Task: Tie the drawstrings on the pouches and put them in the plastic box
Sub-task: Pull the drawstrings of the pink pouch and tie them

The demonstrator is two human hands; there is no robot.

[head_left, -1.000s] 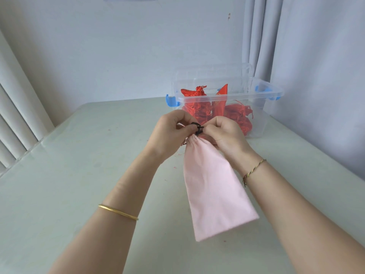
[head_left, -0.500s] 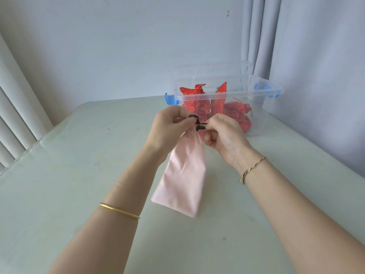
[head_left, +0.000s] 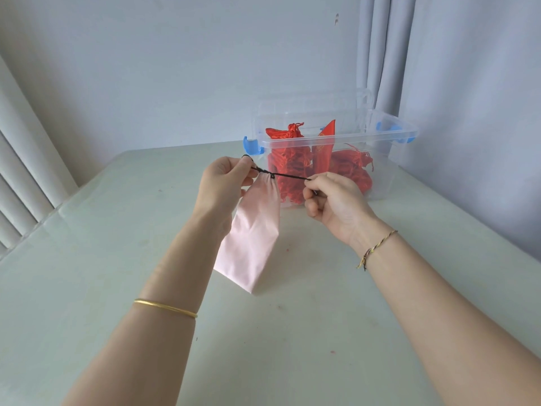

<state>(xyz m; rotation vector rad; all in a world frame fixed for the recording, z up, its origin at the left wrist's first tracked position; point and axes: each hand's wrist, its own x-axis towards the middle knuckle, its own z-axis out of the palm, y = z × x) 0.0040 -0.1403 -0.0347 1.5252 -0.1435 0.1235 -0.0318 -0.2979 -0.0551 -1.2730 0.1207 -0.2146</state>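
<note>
Stretching in a taut, nearly level line from left to right, the black drawstring (head_left: 289, 175) is what the next move depends on. The left hand (head_left: 225, 183) pinches 1 end right at the gathered mouth of the pink pouch (head_left: 251, 235), and a small loop of cord shows above its fingertips. The right hand (head_left: 333, 200) pinches the other end farther right, with its remaining fingers curled, so both grips are closed on the cord. The knot sits just beside the left grip, which makes that hand the nearer one to the pouch. The pouch hangs from its puckered neck, and its long axis slants down and to the near left. I cannot tell whether its bottom corner touches the pale, glossy worktop (head_left: 117, 259). It is flat, matte, soft cloth and looks limp and empty, and the cord is thin and smooth. The plastic box (head_left: 336, 142) stands just beyond the hands to the far right. It is clear and hard-walled with blue clips, its top is open, and it holds several shiny red pouches (head_left: 355, 171). In my judgement the knot is being cinched, and the pouch would then travel up and away to the right over the near rim.
</note>
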